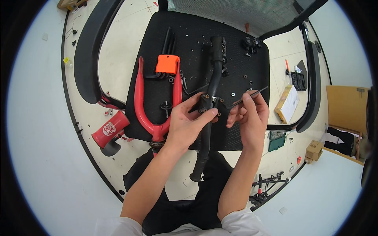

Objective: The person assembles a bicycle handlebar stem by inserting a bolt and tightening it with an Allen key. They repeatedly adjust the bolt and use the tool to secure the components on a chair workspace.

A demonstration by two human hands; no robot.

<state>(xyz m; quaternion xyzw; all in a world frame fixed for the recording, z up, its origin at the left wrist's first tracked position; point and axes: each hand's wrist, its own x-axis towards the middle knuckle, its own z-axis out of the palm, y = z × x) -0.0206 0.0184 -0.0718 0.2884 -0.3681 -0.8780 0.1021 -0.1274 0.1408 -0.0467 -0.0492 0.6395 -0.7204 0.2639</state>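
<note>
A black bicycle handlebar (214,78) with grips at both ends lies lengthwise over a black chair seat (240,135), its near end past the seat's front edge. My left hand (183,126) is closed round the stem clamp (204,104) at the bar's middle, thumb on the clamp's near side. Between the thumb and fingers of my right hand (252,118) is a thin black hex key (259,92). Its short end points toward the clamp; whether it touches a bolt I cannot tell. Left of the bar lies a red bicycle fork (139,94).
An orange hex-key holder (167,63) lies between the fork's legs. Several nuts (232,94) and bolts are scattered on the seat. Dark metal parts (251,45) sit at its far right. Armrests (92,55) flank it. A bike frame (269,188) and tool case (299,80) lie on the floor.
</note>
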